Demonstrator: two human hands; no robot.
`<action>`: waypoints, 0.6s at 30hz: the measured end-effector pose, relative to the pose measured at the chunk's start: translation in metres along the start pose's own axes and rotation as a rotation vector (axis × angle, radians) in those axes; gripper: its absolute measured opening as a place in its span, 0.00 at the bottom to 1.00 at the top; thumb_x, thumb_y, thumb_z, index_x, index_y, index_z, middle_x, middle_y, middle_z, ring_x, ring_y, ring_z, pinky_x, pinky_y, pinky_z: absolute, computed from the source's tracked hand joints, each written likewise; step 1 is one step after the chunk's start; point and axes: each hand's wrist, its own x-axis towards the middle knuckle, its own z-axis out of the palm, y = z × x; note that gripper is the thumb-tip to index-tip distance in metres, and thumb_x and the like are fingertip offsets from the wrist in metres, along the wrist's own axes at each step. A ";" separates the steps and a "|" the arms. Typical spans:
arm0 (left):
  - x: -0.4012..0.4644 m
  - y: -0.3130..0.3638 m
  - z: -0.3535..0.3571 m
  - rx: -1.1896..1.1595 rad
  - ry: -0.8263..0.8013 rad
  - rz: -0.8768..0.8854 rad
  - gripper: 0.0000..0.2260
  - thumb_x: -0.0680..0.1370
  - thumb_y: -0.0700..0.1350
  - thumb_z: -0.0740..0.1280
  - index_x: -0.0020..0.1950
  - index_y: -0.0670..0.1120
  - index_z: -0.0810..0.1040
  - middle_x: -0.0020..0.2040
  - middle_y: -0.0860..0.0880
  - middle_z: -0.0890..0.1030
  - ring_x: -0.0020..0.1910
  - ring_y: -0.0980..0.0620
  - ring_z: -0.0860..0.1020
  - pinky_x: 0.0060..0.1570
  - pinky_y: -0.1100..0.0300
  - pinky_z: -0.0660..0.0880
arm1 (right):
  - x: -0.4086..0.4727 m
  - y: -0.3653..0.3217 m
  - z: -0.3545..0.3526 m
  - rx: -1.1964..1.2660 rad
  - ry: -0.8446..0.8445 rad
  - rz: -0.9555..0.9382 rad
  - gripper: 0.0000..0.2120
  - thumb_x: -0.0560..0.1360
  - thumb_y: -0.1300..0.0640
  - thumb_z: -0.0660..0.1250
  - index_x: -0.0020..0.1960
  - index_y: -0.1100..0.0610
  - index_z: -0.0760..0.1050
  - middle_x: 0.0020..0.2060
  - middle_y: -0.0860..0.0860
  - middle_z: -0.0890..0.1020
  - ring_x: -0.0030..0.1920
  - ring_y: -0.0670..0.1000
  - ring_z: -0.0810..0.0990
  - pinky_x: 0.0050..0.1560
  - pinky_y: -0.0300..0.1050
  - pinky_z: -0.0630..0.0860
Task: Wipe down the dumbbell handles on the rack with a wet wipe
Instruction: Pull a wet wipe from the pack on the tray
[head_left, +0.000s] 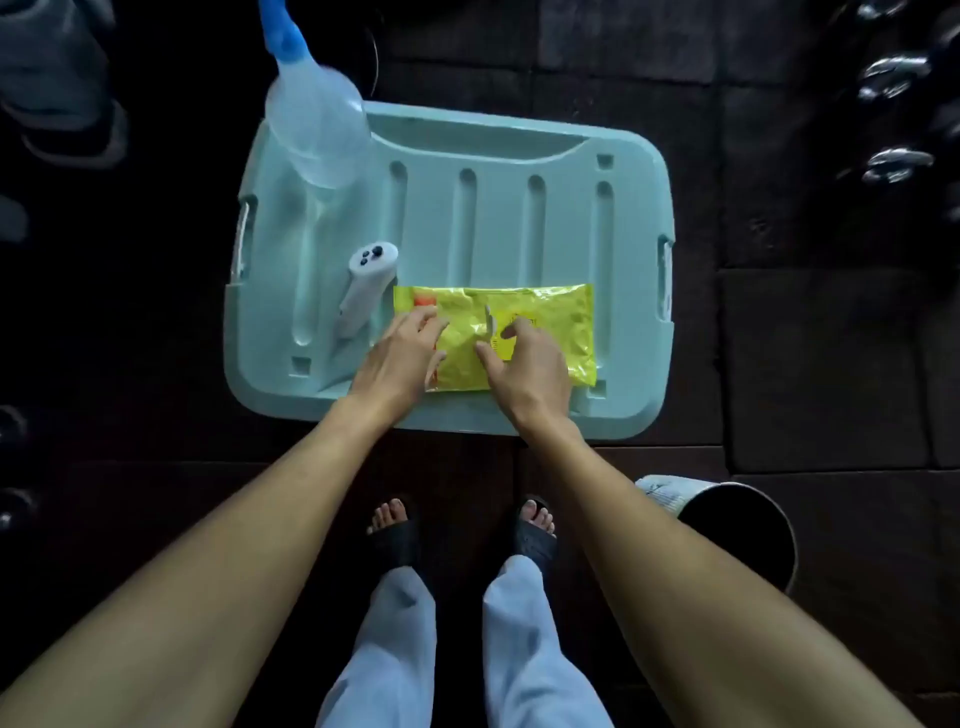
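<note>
We see the yellow wipe pack (519, 332) lying on the pale blue bin lid (519, 218). Our left hand (400, 358) presses it with spread fingers; our right hand (524, 364) pinches its white flap (491, 325).

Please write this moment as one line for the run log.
left hand steadies wipe pack | right hand at flap | lid

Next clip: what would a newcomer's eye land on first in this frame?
The bright yellow wipes pack on the near part of the pale green bin lid, with the left hand steadying it and the right hand pinching its flap. Next, the clear spray bottle with a blue top, at the lid's far left corner.
</note>
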 end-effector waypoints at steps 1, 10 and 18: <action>0.005 -0.005 0.010 0.007 0.015 0.022 0.21 0.79 0.38 0.71 0.72 0.38 0.74 0.70 0.39 0.74 0.70 0.39 0.71 0.63 0.39 0.75 | 0.006 0.000 0.006 -0.002 0.029 0.016 0.20 0.77 0.41 0.68 0.58 0.56 0.74 0.54 0.55 0.79 0.57 0.58 0.76 0.46 0.49 0.70; 0.015 -0.009 0.041 0.059 0.017 0.060 0.23 0.76 0.40 0.75 0.70 0.39 0.76 0.71 0.36 0.72 0.70 0.35 0.70 0.62 0.39 0.75 | 0.037 0.023 0.018 0.210 0.293 0.087 0.08 0.79 0.53 0.66 0.49 0.58 0.76 0.42 0.56 0.83 0.42 0.57 0.81 0.37 0.43 0.65; 0.021 -0.004 0.039 0.091 0.012 0.052 0.26 0.74 0.40 0.76 0.71 0.44 0.75 0.69 0.37 0.71 0.67 0.36 0.70 0.63 0.41 0.75 | 0.051 0.058 -0.012 0.092 0.353 -0.015 0.19 0.74 0.70 0.62 0.61 0.54 0.72 0.47 0.57 0.78 0.44 0.59 0.76 0.40 0.50 0.73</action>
